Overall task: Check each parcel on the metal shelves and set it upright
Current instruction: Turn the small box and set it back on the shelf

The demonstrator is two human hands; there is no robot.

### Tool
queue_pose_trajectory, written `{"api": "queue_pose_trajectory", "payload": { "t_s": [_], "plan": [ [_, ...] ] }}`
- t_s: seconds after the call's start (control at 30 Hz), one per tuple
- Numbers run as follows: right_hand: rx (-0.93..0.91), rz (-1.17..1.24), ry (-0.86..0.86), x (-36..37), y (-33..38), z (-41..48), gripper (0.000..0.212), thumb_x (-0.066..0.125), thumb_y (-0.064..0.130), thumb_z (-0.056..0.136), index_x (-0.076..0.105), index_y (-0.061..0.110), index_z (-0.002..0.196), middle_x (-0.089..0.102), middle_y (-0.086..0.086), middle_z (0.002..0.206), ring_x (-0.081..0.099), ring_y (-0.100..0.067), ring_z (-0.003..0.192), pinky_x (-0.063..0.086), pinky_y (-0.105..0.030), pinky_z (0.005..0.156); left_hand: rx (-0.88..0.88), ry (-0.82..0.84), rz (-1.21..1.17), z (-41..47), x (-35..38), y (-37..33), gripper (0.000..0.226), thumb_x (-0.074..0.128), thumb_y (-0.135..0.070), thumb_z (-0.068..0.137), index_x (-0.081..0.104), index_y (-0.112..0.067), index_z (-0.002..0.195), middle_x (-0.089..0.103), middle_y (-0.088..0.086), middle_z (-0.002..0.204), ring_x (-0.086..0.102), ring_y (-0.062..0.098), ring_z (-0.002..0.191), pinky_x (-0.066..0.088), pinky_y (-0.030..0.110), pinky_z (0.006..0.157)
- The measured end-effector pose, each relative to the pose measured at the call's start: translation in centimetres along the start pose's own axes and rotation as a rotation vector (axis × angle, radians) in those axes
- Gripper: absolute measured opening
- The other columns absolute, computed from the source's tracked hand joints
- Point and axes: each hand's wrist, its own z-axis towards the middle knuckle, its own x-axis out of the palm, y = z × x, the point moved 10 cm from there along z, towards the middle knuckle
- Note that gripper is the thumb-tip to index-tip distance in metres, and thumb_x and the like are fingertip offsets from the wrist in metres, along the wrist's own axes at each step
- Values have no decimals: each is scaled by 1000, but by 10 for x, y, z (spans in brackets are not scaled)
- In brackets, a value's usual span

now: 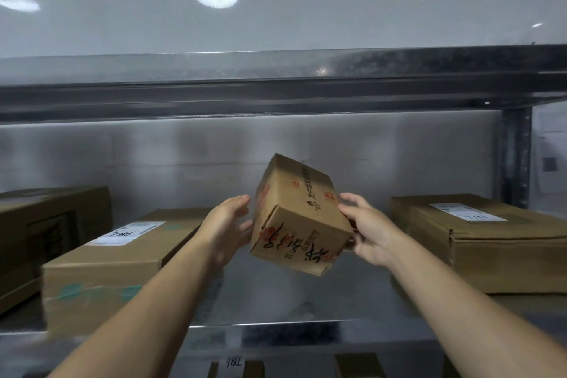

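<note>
Left forearm (pixel 147 301) and right forearm (pixel 460 301) are reaching forward from the bottom edge. Small cardboard parcel (pixel 302 215) is hanging in the air between the two hands. Right hand (pixel 368 230) is grasping the small cardboard parcel on its right side, fingers curling over the upper face and thumb lying below. Left hand (pixel 228 224) is standing at its left side, released, fingers nearly straight, palm facing the carton; contact cannot be confirmed. The small cardboard parcel is tilting: its long axis is running away from the camera, far end raised and leaning left, near end face with handwriting pointing down towards the viewer. Metal shelf (pixel 276 301) is lying beneath it, apart. Labelled carton (pixel 122 258) is lying flat to its left, and long carton (pixel 491 242) is lying flat to its right.
</note>
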Motion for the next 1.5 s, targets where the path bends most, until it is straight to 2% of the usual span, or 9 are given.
{"api": "queue_pose_trajectory", "payload": {
  "t_s": [0.1,0.3,0.5,0.63,0.8,0.93,1.07,1.23,1.5],
  "plan": [
    [36,86,45,0,-11,3,40,40,8,108,52,37,133,78,-9,97,72,-24,73,60,-38,53,-34,-3,-96,1,0,1,31,51,-11,101,53,-1,131,59,17,109,65,24,79,57,31,63],
    [68,69,112,11,-25,-1,48,32,1,108,63,33,127,73,-18,91,70,-25,59,59,-39,51,-74,93,-85,-8,11,1,27,50,-5,100,63,9,119,72,11,81,61,12,57,50,20,57],
    [70,66,78,24,-28,-7,24,45,17,108,61,24,124,71,-13,84,68,-22,64,57,-34,49,-137,117,84,-12,12,10,29,59,-45,94,72,-23,109,68,7,99,61,25,86,53,41,69],
    [120,-122,87,30,-38,-9,36,56,54,96,63,28,120,66,-12,115,64,-33,103,59,-54,81,-120,171,161,-15,18,10,31,56,-51,95,64,-36,121,67,8,116,65,34,103,52,48,71],
    [147,-224,30,22,-45,-1,50,65,64,86,70,22,112,70,-10,115,63,-31,110,51,-53,100,-93,168,234,-17,19,7,32,57,-53,95,60,-38,123,65,5,123,64,35,109,51,49,77],
    [144,-287,-8,13,-46,5,53,65,67,85,69,24,116,68,-9,118,59,-30,115,51,-50,100,-83,184,241,-16,19,9,32,57,-53,95,60,-37,123,66,5,123,65,35,109,52,50,77],
    [188,-257,8,8,-47,4,39,67,54,90,63,20,111,62,-8,102,53,-22,94,48,-37,76,-60,204,232,-15,20,7,32,59,-50,95,61,-35,123,64,6,128,64,34,109,54,48,77],
    [263,-146,77,9,-52,2,42,68,43,92,62,12,119,74,-13,91,69,-26,84,53,-38,74,-45,188,183,-12,15,11,41,54,-50,97,58,-25,129,64,8,124,63,29,103,49,41,84],
    [185,-81,60,12,-45,3,34,67,45,93,64,29,123,58,-14,132,53,-38,126,50,-65,95,-22,150,159,-11,11,10,33,46,-43,104,65,-20,118,63,3,105,64,21,98,53,41,73]
  ]
}}
